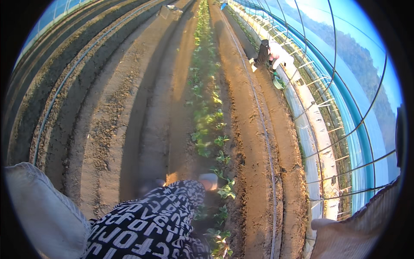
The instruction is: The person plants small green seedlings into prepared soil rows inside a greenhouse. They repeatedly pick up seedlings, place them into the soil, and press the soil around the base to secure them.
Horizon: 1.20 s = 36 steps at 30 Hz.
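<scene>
At the lower left, a pale sleeve (45, 207) shows, but my left hand is out of view. A small pinkish part, which looks like part of my right hand (323, 223), shows by the right sleeve (359, 226); its fingers cannot be made out. My black-and-white patterned trousers (145, 223) fill the lower middle. A blurred pale shoe (208, 180) is beside a row of low green leafy plants (223, 157) that runs away from me.
Soil ridges (110, 129) and furrows run lengthwise. Thin hoses lie on the left (66, 77) and right (266, 139). At upper right a person (279, 55) crouches by a pale basin (278, 82), near white sheeting (318, 126) and curved greenhouse ribs (364, 119). A container (169, 12) stands far ahead.
</scene>
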Motion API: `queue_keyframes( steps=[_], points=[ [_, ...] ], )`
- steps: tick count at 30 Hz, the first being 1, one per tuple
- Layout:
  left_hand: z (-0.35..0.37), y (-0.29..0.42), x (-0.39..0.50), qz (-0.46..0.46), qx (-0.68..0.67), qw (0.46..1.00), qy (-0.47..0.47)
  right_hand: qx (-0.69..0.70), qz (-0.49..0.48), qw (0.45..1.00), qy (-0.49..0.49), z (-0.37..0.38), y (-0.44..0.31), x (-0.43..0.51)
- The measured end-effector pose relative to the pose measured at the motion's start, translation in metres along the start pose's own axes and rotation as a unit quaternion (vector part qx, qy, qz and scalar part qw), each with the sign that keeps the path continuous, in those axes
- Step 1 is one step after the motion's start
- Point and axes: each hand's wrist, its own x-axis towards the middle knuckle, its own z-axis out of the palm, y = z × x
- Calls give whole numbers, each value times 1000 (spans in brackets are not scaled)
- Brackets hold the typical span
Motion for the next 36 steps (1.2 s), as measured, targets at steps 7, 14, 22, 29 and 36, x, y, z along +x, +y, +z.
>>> queue_keyframes(
  steps=[7,14,22,29,36],
  points=[
    [107,66,11,154,-10,986,-65,-42,-13,998,39,-41,-18,6],
    [138,69,15,182,-25,977,-110,0,-19,1000,24,-33,-10,24],
    [177,56,20,254,-66,951,-164,-7,9,998,57,-66,18,6],
    [129,-69,39,309,-113,940,-88,-9,39,996,86,-101,31,-19],
    [47,-228,-9,91,-8,992,91,-23,82,990,110,-120,43,-44]
  ],
)
